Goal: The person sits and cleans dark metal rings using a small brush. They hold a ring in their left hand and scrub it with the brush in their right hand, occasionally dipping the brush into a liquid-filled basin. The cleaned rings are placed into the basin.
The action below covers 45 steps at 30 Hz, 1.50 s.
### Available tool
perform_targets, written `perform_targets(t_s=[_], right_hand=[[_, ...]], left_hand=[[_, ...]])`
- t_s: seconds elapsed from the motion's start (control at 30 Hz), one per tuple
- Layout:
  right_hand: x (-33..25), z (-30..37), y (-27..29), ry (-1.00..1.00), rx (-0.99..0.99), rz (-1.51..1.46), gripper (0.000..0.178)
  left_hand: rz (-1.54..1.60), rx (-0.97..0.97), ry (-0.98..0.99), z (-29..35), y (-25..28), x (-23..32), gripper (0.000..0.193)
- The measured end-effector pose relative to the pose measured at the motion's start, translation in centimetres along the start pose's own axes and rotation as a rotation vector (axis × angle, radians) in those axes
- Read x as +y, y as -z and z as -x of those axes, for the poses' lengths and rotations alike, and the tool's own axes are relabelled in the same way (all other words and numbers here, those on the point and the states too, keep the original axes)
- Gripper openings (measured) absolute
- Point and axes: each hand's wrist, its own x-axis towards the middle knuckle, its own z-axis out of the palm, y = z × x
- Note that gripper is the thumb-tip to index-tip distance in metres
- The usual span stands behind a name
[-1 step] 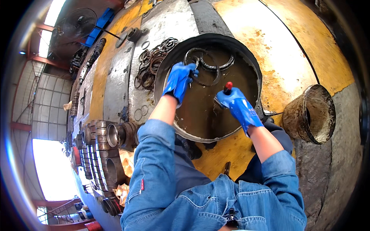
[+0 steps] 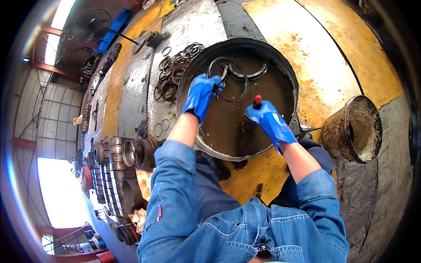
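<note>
Over the round tub (image 2: 265, 49), our left grip (image 2: 201, 94) clasps a thin ring (image 2: 246, 85), likely stiff, slippery, best pinched by its rim; our right grip (image 2: 268, 120) clenches a red-tipped handle (image 2: 258, 100).

Fan (image 2: 91, 25) upper left; grimy bucket (image 2: 337, 131) at right; metal cylinders (image 2: 116, 160) lower left.

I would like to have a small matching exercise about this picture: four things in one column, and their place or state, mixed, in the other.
Column one
1. Left hand
2. Right hand
3. Dirty bucket
4. Pile of rings

Column two
A. To the right of the tub
B. Gripping a red-ended handle
C. To the left of the tub
D. Holding a dark ring

Pairs: 1-D, 2-B, 3-A, 4-C
</note>
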Motion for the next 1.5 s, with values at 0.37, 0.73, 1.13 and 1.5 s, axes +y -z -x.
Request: perform_targets(t_s=[0.37,0.73,1.13,1.5], right_hand=[[0.5,0.6,-2.6,0.196,-0.036,-0.482,0.033],[-1.7,-2.0,-5.0,0.294,-0.121,-0.268,0.027],[1.1,-3.8,-4.5,0.185,-0.032,-0.339,0.033],[0.5,-4.3,-5.7,0.201,-0.046,-0.549,0.025]], left_hand=[[0.089,-0.114,0.229,8.5,2.6,-13.9,0.025],[0.145,-0.207,0.211,8.4,0.9,-15.6,0.022],[0.16,-0.179,0.236,7.4,1.8,-15.1,0.022],[0.155,-0.245,0.18,8.1,0.6,-15.2,0.021]])
